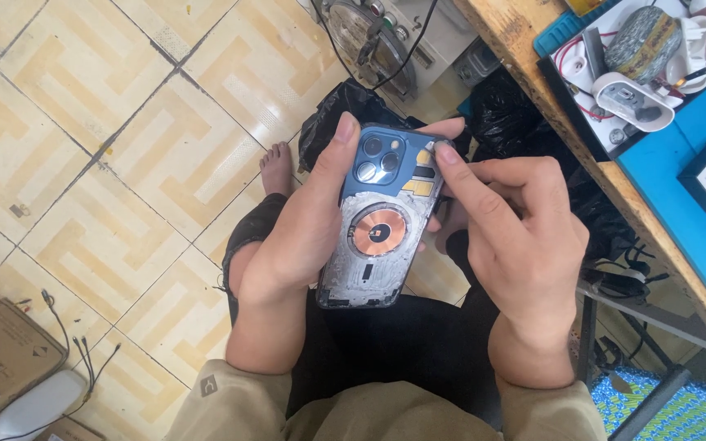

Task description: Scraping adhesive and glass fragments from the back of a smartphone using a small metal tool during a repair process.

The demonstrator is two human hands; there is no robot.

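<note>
My left hand (308, 220) grips a smartphone (382, 220) by its left edge, held above my lap. The phone's rear glass is gone: a copper charging coil shows in the middle, the blue camera block with three lenses sits at the top, and bare metal lies below. My right hand (516, 233) is closed at the phone's upper right corner, thumb and forefinger pinching at a small piece there. What the fingers pinch is too small to tell.
A wooden workbench edge (533, 65) runs along the right, bearing a blue mat (696, 188) and a tray with a white casing (635, 100) and a grey stone-like lump (643, 42). Black plastic bags (353, 106) lie on the tiled floor. A cardboard box (2, 351) sits lower left.
</note>
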